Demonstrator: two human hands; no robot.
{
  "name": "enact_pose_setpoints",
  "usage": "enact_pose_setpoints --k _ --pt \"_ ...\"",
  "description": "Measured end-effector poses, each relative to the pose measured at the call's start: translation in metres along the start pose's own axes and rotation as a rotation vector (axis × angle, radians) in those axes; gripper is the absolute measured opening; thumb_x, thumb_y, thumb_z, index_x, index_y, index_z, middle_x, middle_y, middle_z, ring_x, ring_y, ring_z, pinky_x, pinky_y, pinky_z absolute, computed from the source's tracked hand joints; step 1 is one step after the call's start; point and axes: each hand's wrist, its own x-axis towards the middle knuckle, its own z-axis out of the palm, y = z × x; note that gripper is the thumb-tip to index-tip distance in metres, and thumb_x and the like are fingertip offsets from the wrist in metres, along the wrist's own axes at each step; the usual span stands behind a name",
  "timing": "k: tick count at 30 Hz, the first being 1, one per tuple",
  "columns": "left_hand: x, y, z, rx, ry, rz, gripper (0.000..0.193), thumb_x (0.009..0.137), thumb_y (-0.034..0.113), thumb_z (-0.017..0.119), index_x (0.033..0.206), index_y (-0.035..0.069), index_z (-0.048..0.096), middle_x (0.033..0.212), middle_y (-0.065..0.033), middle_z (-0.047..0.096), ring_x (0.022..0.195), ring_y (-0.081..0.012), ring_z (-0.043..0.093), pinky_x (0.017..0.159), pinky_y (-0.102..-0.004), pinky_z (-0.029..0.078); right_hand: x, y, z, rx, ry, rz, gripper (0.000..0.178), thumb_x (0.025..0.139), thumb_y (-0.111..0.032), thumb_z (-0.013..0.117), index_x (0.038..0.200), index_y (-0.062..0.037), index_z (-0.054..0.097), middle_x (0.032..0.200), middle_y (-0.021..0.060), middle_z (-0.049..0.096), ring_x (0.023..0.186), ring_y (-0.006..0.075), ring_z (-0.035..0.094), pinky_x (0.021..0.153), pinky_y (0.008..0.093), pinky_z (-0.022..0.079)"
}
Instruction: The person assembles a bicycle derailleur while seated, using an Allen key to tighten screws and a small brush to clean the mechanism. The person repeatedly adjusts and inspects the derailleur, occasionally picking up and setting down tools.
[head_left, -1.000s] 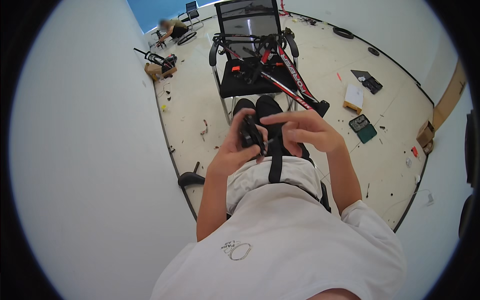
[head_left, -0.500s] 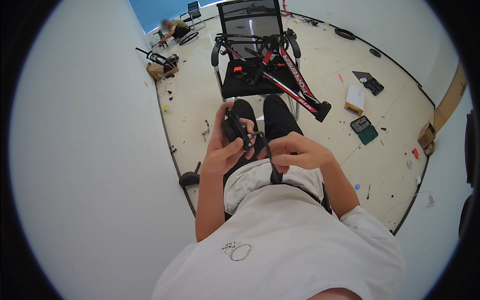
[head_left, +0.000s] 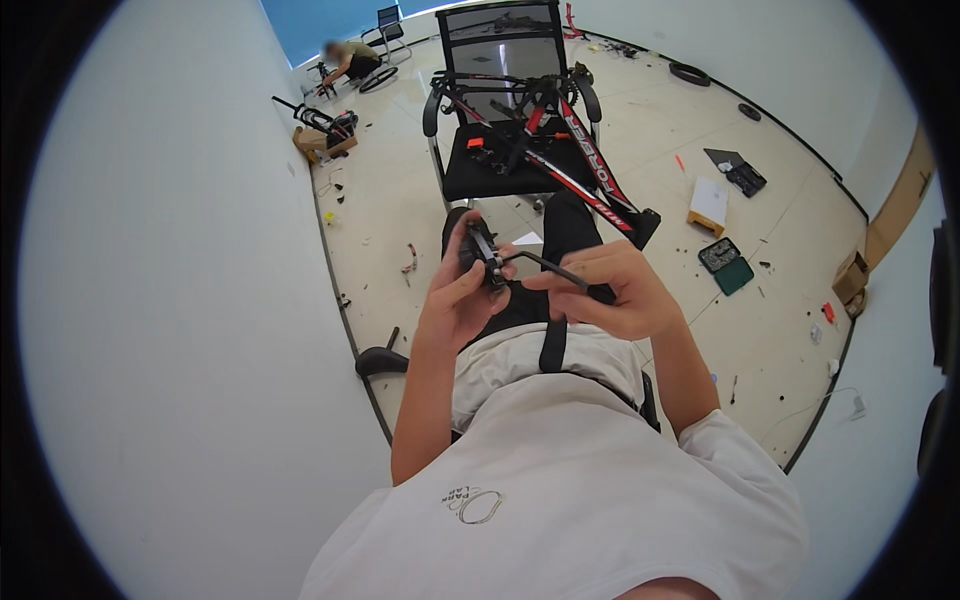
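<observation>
Ahead, red-and-black metal bicycle frame [head_left: 588,152] on black mesh-backed chair [head_left: 472,182] blocks us; we could pass right of our bare right hand [head_left: 622,288], over pale glossy floor [head_left: 705,325].

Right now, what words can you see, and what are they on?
Bicycle frame tubes: big pale lettering, which I won't copy.
White shirt: small dark lettering beside an oval outline, also not copied.
Black part in the left hand: too small to read any.

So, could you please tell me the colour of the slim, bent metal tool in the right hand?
The bent tool looks black; see the head view.
</observation>
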Motion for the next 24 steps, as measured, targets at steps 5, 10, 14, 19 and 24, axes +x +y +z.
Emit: enact_pose_setpoints --k 5,10,14,19,24 --pt "0.002 -0.017 -0.005 -0.215 -0.005 -0.108 0.064 0.093 0.009 0.053 0.148 0.013 0.021 0.12 -0.0199 0.051 0.098 -0.0228 0.055 0.061 -0.025 0.045 0.019 0.0 0.012 -0.365 0.24 -0.325 0.014 0.073 -0.003 0.076 0.071 -0.0032 0.061 0.072 0.0038 0.059 0.051 0.0147 0.055 0.044 0.0252 0.043" --pt "0.004 -0.031 -0.011 -0.396 -0.167 -0.148 0.055 0.094 0.011 0.05 0.144 0.005 0.027 0.118 -0.0135 0.055 0.094 -0.0176 0.058 0.059 -0.0228 0.045 0.028 0.0 0.009 -0.167 0.208 -0.146 0.022 0.075 -0.002 0.075 0.073 -0.0025 0.053 0.072 0.004 0.058 0.052 0.0116 0.059 0.045 0.0216 0.044" --pt "0.003 -0.034 -0.007 -0.311 -0.043 -0.084 0.039 0.097 0.015 0.043 0.134 0.002 0.041 0.115 -0.0108 0.058 0.095 -0.014 0.055 0.057 -0.0195 0.044 0.037 0.0 0.006 -0.051 0.166 -0.035 0.013 0.08 0.004 0.069 0.084 0.0004 0.058 0.07 0.004 0.06 0.053 0.0108 0.064 0.046 0.0195 0.047" --pt "0.0 -0.03 -0.014 -0.461 -0.049 -0.089 0.045 0.098 0.013 0.041 0.141 0.001 0.034 0.114 -0.0112 0.05 0.1 -0.018 0.048 0.063 -0.0203 0.044 0.055 -0.001 0.012 -0.239 0.154 -0.132 0.012 0.085 -0.004 0.068 0.085 0.0003 0.057 0.066 0.0051 0.06 0.051 0.0103 0.061 0.046 0.0225 0.045" --pt "0.003 -0.024 -0.023 -0.522 0.037 -0.076 0.044 0.099 0.014 0.038 0.141 0.0 0.034 0.107 -0.0112 0.045 0.098 -0.0178 0.047 0.064 -0.019 0.042 0.07 0.023 0.018 -0.245 0.2 -0.009 0.02 0.087 -0.013 0.065 0.08 0.0001 0.052 0.059 0.0121 0.053 0.052 0.0262 0.055 0.049 0.0338 0.041"
